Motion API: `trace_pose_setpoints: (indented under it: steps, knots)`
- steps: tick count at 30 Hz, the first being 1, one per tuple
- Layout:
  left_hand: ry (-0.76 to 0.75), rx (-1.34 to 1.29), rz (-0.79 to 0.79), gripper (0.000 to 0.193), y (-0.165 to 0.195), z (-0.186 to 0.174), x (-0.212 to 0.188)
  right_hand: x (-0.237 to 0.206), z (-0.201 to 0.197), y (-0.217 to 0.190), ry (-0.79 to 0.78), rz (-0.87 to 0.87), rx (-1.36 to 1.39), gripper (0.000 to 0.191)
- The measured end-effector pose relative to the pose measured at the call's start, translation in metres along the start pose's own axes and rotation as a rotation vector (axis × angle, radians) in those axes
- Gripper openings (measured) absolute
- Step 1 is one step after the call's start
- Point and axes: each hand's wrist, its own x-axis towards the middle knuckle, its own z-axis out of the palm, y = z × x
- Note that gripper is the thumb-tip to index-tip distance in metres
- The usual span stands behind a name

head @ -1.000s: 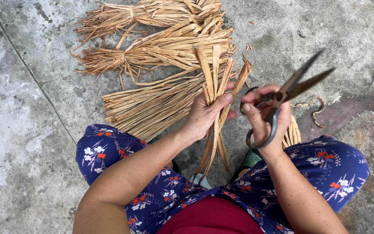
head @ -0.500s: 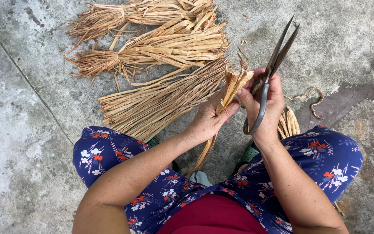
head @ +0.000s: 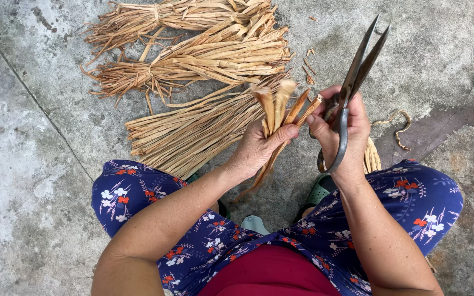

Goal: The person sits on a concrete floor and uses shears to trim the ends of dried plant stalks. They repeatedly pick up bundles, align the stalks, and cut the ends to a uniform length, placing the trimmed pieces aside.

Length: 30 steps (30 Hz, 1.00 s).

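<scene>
Head view, 1 frame. Person seated over a concrete floor [head: 34, 164], knees apart in blue floral trousers [head: 138, 197].

Left hand [head: 259, 148]: fingers curled and clamped, thumb pressed across the front, on a small bunch of dried straw strips [head: 278, 107]. The bunch stands roughly upright; its cut tops fan out just above the thumb, and its lower ends hang down below the palm between the knees.

Right hand [head: 342, 131]: fingers wrapped tight around the handle loops of large dark metal scissors [head: 352, 90]. Blades point up and slightly right, away from the body, and are nearly together, with only a thin gap at the tips. The right fingertips sit just beside the right edge of the straw bunch; whether they touch it cannot be told.

Relative to the straw bunch:
- 3 larger straw bundles [head: 215, 57] lie on the floor beyond and to the left; the 2 farther ones are tied at the waist, the nearest one lies loose and fanned.
- Short straw offcuts [head: 308, 63] lie scattered just above it.
- A curled strip [head: 399, 129] lies on the floor to the right, past the scissors.
- A green sandal [head: 318, 193] shows below right.

No containers in view.
</scene>
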Motion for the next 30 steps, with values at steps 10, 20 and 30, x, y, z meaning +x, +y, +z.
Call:
trace_pose_setpoints:
  steps: [10,20,30]
  knots:
    - [0.136,-0.328,0.038,0.027,-0.005,-0.004,0.010,-0.008,0.012,0.013,-0.069,0.055,-0.292,0.071]
    - [0.148,-0.399,0.083,0.022,0.000,-0.001,0.006,-0.015,0.014,0.029,-0.185,-0.018,-0.120,0.069]
    - [0.139,-0.342,0.124,0.029,0.016,0.001,0.002,-0.016,0.013,0.023,-0.207,0.127,0.269,0.060]
